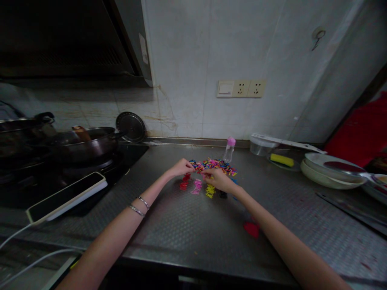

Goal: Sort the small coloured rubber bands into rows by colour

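Observation:
A pile of small multicoloured elastic bands (214,163) lies on the metal counter. At its left edge, my left hand (180,167) has its fingers pinched together; whatever they hold is too small to make out. My right hand (220,179) is in front of the pile, thumb and fingers closed, with their contents unclear. Nearer me are sorted groups: red bands (184,183), pink bands (197,186) and yellow bands (210,191). Black bands (223,195) and blue bands (235,183) lie partly hidden by my right hand and wrist.
Behind the pile stands a clear bottle with a pink cap (230,141). Rightward are a plastic tub (260,147), yellow sponge (281,160), stacked bowls (329,177) and a long dark blade-like thing (350,211). Leftward are a phone-like device (68,197) and a pan (84,149). A red object (251,229) lies beside my right forearm.

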{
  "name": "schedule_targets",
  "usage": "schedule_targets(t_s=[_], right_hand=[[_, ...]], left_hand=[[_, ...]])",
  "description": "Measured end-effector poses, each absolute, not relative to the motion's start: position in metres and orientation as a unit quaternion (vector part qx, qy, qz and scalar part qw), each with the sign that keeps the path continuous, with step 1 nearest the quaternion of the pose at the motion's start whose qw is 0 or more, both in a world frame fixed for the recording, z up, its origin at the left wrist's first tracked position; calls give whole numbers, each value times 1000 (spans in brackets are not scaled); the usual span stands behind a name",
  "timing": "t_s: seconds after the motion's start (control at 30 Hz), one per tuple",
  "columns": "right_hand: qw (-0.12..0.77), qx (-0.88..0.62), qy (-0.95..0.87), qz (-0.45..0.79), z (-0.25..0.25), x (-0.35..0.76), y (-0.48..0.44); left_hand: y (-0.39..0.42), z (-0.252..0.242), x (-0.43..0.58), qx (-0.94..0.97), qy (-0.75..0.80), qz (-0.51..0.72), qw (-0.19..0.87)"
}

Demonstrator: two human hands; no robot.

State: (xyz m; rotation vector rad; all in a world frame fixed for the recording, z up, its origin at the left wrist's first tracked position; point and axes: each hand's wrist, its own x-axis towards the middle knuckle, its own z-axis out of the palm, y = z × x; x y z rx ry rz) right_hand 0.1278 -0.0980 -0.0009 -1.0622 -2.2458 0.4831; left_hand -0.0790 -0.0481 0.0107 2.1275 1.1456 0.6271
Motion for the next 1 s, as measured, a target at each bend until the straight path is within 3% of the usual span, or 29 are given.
schedule_targets(t_s=[0.27,0.57,1.0], right_hand=[[270,-382,-868,168,0,123,-101],[346,-421,-823,162,2,153,-83],[371,-497,-771,142,-8,190,-65]], left_hand=[[-33,3,-94,727,536,320,288],[-30,-10,-98,735,563,298,234],[-32,-16,-88,764,562,265,176]])
